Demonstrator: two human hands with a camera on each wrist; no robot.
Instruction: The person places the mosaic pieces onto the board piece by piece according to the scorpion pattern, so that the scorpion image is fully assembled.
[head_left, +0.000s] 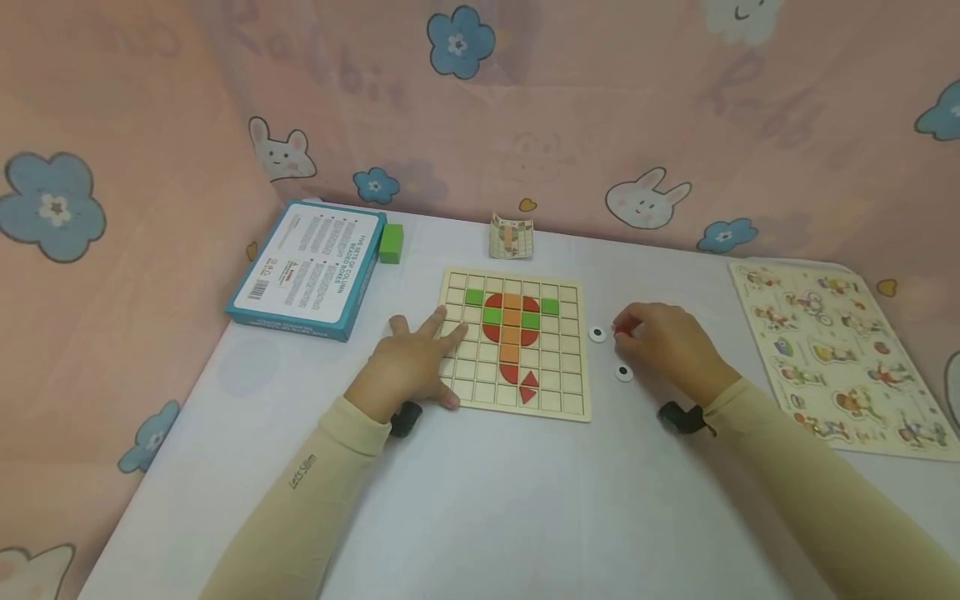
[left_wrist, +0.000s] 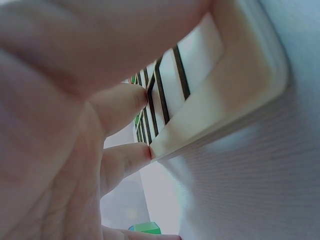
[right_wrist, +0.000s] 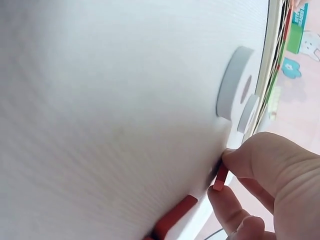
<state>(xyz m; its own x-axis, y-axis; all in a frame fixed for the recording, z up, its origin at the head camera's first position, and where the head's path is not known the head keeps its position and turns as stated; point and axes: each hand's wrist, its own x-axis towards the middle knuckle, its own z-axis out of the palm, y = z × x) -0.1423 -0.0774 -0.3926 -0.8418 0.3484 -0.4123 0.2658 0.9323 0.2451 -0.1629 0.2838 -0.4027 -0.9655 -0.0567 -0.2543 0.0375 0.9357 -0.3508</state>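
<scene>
A wooden grid board [head_left: 471, 392] lies on the white table, with orange, red and green tiles set in several of its squares. My left hand [head_left: 407, 362] rests spread at the board's left edge. In the left wrist view its fingertips [left_wrist: 135, 95] touch the rim and grid. Right of the board, my right hand [head_left: 667, 342] pinches a small red tile [right_wrist: 220, 176] between thumb and finger. Beside that hand lie two white discs with black dots, the upper disc [head_left: 597, 334] and the lower disc [head_left: 623, 372]. Another red piece [right_wrist: 175, 215] lies on the table under the hand.
A blue and white box [head_left: 307, 267] stands at the back left, with a green block [head_left: 391, 243] against its side. Behind the board is a small curled picture card [head_left: 512, 237]. A puzzle board with printed figures [head_left: 843, 350] lies at the right.
</scene>
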